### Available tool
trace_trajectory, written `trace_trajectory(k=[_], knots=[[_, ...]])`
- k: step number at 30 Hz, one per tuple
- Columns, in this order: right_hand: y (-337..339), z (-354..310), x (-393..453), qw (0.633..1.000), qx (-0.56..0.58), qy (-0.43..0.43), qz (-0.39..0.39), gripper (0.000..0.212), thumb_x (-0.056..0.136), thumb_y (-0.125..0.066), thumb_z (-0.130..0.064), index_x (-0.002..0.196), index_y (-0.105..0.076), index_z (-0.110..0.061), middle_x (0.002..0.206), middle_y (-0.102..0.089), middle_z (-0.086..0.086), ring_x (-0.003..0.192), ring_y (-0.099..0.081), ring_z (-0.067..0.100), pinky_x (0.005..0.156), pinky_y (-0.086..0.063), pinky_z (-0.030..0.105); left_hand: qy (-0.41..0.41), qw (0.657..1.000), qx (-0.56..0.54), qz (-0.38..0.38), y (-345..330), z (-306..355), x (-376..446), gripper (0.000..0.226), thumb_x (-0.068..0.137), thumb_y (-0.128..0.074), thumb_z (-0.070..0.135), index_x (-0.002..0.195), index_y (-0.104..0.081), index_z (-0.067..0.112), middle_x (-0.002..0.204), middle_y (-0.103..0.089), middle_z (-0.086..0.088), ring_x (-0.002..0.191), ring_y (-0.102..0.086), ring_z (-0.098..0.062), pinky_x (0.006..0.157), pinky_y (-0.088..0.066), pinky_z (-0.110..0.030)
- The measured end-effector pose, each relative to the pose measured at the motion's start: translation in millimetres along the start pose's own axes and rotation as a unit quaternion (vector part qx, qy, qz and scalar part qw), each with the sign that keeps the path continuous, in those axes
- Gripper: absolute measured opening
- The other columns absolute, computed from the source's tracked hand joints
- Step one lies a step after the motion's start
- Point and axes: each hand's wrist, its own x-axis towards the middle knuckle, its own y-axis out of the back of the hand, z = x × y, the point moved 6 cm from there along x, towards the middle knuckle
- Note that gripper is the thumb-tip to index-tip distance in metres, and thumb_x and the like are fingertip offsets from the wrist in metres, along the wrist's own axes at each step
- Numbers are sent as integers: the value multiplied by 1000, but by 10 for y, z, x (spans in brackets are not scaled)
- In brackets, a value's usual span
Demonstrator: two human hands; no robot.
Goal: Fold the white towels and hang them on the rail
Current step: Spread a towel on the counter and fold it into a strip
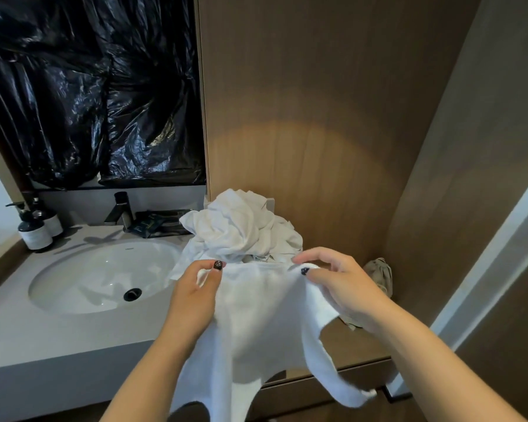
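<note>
A white towel point(262, 318) hangs spread between my two hands in front of the vanity. My left hand point(192, 296) pinches its upper left corner between thumb and fingers. My right hand point(339, 284) pinches the upper right corner, fingers curled over the edge. The towel's lower part droops past the counter edge, one tail trailing to the lower right. Behind it a crumpled heap of white towels point(241, 229) sits at the right end of the counter against the wooden wall. A dark bar end point(390, 394) shows at lower right below the shelf; whether it is the rail I cannot tell.
A white oval sink point(83, 287) with a dark drain lies in the grey counter point(43, 336) at left. Behind it stand a dark tap point(122, 211) and two pump bottles point(37, 229). Black plastic sheeting point(89, 86) covers the mirror. A crumpled beige cloth point(380, 274) lies on the wooden shelf at right.
</note>
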Motion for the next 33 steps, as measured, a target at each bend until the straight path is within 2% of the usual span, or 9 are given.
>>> trace_trajectory(k=[3, 6, 8, 12, 15, 18, 21, 26, 33], knots=[[-143, -88, -55, 998, 40, 10, -42, 28, 91, -58, -5, 94, -76, -26, 65, -59, 15, 58, -52, 16, 55, -44, 24, -2, 998, -58, -23, -31, 26, -21, 13, 90, -69, 28, 94, -74, 38, 103, -72, 17, 99, -65, -1, 86, -52, -29], [-252, -160, -122, 993, 82, 13, -87, 34, 81, -65, 5, 103, -73, -19, 82, -69, 12, 76, -64, 16, 72, -57, 28, 7, 989, -148, -30, -11, 61, -54, 29, 71, -80, 43, 98, -77, 33, 115, -72, 6, 114, -64, -13, 98, -50, -37], [-281, -216, -152, 994, 50, 40, -90, 39, 79, -66, 11, 107, -69, -16, 84, -70, 9, 79, -64, 16, 80, -55, 26, 22, 978, -204, -41, -26, 61, -70, 46, 59, -83, 45, 100, -77, 25, 111, -74, -6, 105, -69, -21, 90, -55, -37], [-270, -394, -269, 986, -92, 139, -2, 38, 79, -75, 3, 98, -66, -28, 94, -76, -9, 89, -72, 5, 78, -55, 18, 32, 961, -261, -88, -120, 118, -130, 62, 60, -83, 31, 116, -70, 10, 108, -75, -12, 97, -73, -21, 84, -59, -35], [-226, -468, -359, 954, -169, 230, 92, 17, 78, -79, -10, 85, -70, -22, 70, -73, -10, 66, -71, 7, 64, -58, 30, 34, 950, -288, -118, -164, 205, -167, 47, 67, -77, 19, 112, -73, 8, 106, -75, -16, 93, -74, -23, 70, -60, -28], [-176, -501, -409, 927, -206, 281, 140, 9, 83, -77, -21, 77, -73, -15, 57, -62, -7, 52, -56, 8, 50, -47, 32, 25, 958, -261, -117, -204, 237, -199, 34, 71, -75, 18, 104, -77, 12, 105, -75, -16, 96, -73, -26, 82, -60, -36], [-164, -543, -498, 907, -180, 347, 157, 14, 82, -76, -26, 77, -76, -13, 77, -56, -3, 73, -53, 12, 64, -40, 20, 14, 964, -243, -107, -230, 281, -236, 30, 71, -76, 19, 100, -78, 16, 103, -76, -13, 100, -72, -26, 88, -54, -37], [-284, -341, -459, 972, -20, 227, 61, 12, 88, -64, -12, 91, -74, -18, 92, -70, -6, 88, -62, 8, 77, -44, 16, 12, 957, -257, -135, -366, 373, -331, 28, 64, -77, 22, 92, -80, 17, 94, -77, -13, 82, -75, -19, 64, -57, -22], [-342, -280, -480, 968, 29, 200, 148, 10, 87, -72, -8, 84, -72, -18, 81, -71, -7, 79, -65, 3, 71, -46, 12, 63, 935, -301, -179, -582, 311, -501, 32, 68, -75, 17, 99, -78, 11, 98, -75, -18, 81, -74, -21, 62, -57, -24]])
